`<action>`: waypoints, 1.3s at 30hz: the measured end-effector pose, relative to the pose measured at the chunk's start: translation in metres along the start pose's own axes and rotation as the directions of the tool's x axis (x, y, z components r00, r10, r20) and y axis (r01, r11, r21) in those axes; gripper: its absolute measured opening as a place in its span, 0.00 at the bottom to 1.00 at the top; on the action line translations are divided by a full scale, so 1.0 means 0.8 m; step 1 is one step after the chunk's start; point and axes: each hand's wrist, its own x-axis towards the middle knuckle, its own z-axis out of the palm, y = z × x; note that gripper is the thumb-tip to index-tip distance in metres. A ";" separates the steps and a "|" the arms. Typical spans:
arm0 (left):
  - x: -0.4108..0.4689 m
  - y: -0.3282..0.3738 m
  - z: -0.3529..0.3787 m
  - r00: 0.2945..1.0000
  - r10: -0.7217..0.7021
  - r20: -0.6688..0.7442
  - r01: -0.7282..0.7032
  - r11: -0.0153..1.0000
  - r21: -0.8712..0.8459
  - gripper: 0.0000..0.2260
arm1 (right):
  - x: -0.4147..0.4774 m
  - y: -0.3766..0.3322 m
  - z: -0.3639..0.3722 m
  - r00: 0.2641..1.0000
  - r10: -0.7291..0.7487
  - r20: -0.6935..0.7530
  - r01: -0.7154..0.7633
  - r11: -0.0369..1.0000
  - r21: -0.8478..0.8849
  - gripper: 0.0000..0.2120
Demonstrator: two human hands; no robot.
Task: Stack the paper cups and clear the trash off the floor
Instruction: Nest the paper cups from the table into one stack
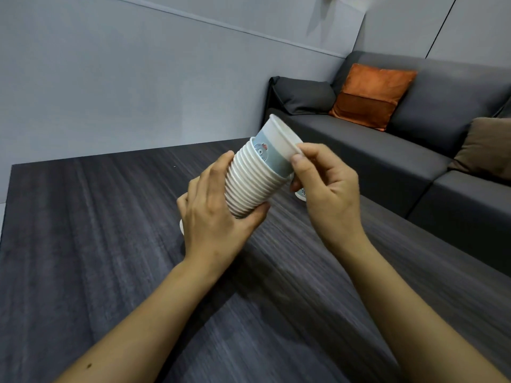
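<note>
Head view, centre of frame: left hand (218, 217) wrapped around a tilted stack of paper cups (249, 183), many rims nested. Right hand (329, 186) pinching the rim of a top cup (276, 146) between thumb and forefinger, seated only partway, printed side showing. Stacking judged well along; this cup not yet pushed home. Another cup (300, 193) peeking out behind the right hand, and a white rim (181, 226) under the left, apparently left to add. Dark table (83, 244) below. No floor or trash visible; clearing cannot be judged.
</note>
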 end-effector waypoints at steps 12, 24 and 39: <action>0.000 0.008 0.002 0.998 -0.040 -0.038 0.038 0.998 -0.058 0.37 | -0.023 0.025 0.020 0.975 -0.206 0.078 0.213 0.972 -0.101 0.15; -0.008 0.009 0.009 0.999 0.038 -0.031 -0.040 0.998 -0.055 0.34 | 0.000 0.111 -0.032 0.905 0.367 -0.217 -0.426 0.770 -0.474 0.25; -0.010 0.008 0.012 0.997 0.069 -0.019 -0.070 0.997 -0.022 0.35 | 0.021 0.123 -0.022 0.942 0.206 -0.264 -0.316 0.808 -0.497 0.07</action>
